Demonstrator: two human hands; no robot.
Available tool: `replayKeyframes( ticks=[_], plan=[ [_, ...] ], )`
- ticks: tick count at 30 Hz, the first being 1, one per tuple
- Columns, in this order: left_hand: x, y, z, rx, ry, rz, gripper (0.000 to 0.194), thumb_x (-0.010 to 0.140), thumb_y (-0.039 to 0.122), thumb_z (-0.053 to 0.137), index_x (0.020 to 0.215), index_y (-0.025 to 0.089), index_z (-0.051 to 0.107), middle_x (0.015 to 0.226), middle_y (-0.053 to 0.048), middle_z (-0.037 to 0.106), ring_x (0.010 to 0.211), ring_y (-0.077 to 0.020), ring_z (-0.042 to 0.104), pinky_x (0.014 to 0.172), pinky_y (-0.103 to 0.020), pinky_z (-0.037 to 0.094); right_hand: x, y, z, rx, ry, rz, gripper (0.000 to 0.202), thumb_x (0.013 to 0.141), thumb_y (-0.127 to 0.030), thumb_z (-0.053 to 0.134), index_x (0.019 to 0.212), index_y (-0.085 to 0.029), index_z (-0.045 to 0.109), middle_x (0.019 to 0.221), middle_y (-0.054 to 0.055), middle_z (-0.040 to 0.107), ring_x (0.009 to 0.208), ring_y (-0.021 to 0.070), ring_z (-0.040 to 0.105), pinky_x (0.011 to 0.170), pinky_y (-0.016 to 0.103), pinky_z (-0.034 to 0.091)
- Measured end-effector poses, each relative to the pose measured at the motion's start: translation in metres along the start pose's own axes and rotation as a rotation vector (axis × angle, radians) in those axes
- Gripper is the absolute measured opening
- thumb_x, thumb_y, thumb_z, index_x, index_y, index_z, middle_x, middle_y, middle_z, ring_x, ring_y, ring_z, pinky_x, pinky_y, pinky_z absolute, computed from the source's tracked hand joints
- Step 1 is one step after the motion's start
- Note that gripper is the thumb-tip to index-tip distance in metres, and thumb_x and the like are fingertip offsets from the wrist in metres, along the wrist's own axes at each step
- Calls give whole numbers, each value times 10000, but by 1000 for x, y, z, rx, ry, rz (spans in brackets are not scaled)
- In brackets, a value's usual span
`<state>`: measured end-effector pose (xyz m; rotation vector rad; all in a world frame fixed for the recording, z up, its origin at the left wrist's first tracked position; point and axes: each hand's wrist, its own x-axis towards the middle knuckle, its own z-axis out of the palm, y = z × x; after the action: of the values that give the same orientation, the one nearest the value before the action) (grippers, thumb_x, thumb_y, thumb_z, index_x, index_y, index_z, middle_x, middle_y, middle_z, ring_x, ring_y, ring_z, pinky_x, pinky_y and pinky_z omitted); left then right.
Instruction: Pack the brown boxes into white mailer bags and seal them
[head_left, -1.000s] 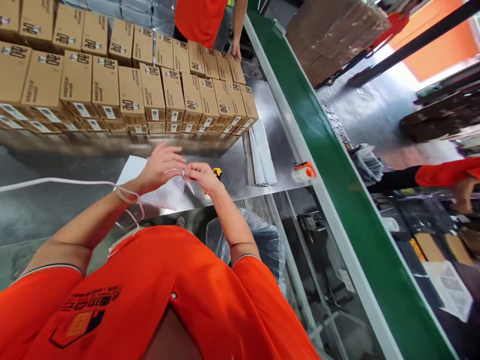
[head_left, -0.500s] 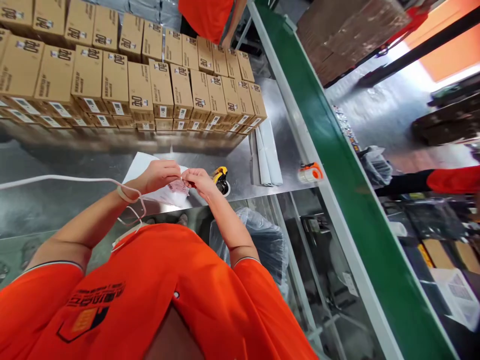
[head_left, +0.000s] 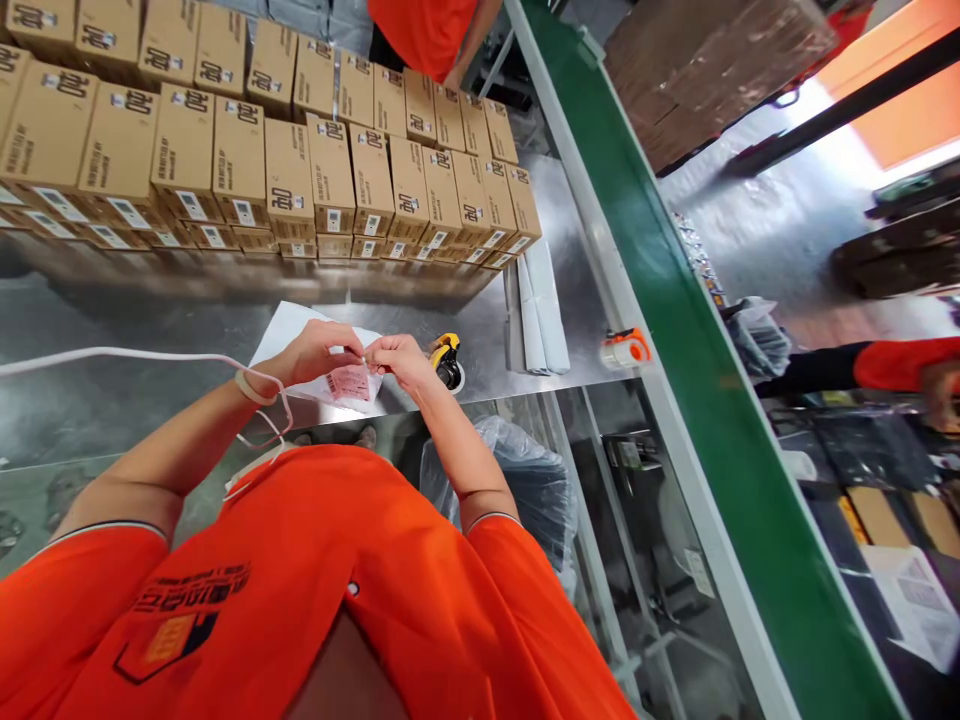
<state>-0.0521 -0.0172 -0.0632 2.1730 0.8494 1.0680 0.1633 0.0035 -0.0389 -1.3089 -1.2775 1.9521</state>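
Note:
My left hand (head_left: 324, 352) and my right hand (head_left: 399, 360) meet over the metal table, fingertips pinched close together. Between them they grip the upper edge of a small clear plastic bag with red print (head_left: 349, 384), which hangs just below the fingers. The exact spot of the pinch is partly hidden by the fingers. Beneath the hands lies a white sheet or mailer (head_left: 279, 332) near the table's front edge. A yellow and black tape dispenser (head_left: 448, 362) stands just right of my right hand.
Rows of stacked brown cartons (head_left: 289, 185) line the table's (head_left: 150, 310) back. Folded white mailers (head_left: 543, 315) lie to the right, near an orange-and-white tape roll (head_left: 627, 348). A green conveyor belt (head_left: 675, 330) runs along the right side. Another person's orange shirt (head_left: 424, 35) shows behind the cartons.
My left fingers have opened out slightly, and more of the bag's red print shows below them. Both hands stay in about the same place.

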Motion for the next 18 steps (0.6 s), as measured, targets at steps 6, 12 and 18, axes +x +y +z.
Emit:
replayKeyframes(
  ticks=[6,12,18],
  plan=[
    [1,-4,3,67,-52,15,468,1136,531,572,838,225,764,757,-52,763,723,-179,676,837,-337,522,3,0,-3,-81,10,47,53,584,-218,718,563,-172,701,478,-23,598,485,89,474,504,217,297],
    [3,-13,14,216,-132,20,359,1088,364,570,794,228,727,789,-43,734,767,-182,652,862,-349,515,4,6,-4,-98,34,85,154,678,-219,695,546,-195,618,483,-38,549,498,86,437,505,211,297],
    [-7,-12,0,14,60,-76,397,1079,477,639,801,204,717,929,-98,777,938,-230,709,912,-386,567,9,24,-6,32,100,157,226,734,-211,735,585,-210,565,548,-52,517,529,91,405,516,223,301]
  ],
)
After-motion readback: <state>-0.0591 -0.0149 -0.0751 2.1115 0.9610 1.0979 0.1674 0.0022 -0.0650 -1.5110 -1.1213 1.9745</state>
